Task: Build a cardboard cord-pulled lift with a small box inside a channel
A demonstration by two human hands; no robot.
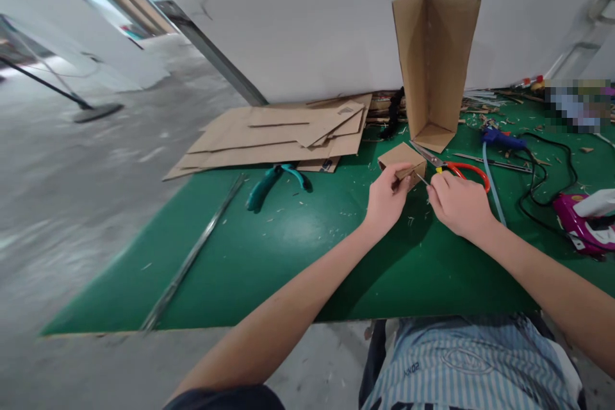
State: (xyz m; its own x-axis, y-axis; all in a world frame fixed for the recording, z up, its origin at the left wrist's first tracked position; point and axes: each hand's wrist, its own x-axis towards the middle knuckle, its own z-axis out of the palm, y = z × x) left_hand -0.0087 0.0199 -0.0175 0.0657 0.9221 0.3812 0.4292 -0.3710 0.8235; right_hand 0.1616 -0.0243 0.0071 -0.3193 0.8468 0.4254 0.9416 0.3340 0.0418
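Note:
My left hand (387, 197) is closed on a small folded cardboard piece (401, 155) above the green table. Beside it, my right hand (456, 202) grips a thin tool with a yellow part (439, 170) and a narrow metal shaft whose tip meets the cardboard. The fingers hide most of its handle. Scissors with red handles (480, 174) lie just behind my right hand, their blades pointing toward the small cardboard piece. Behind both hands a tall folded cardboard form (444, 64) stands upright against the wall.
Stacked cardboard sheets (230, 134) lie at the back left, with teal pliers (264, 189) before them. A bundle of thin wires (195, 253) crosses the green table (288, 269). To the right are a blue glue gun (502, 139), black cables and a magenta device (579, 221).

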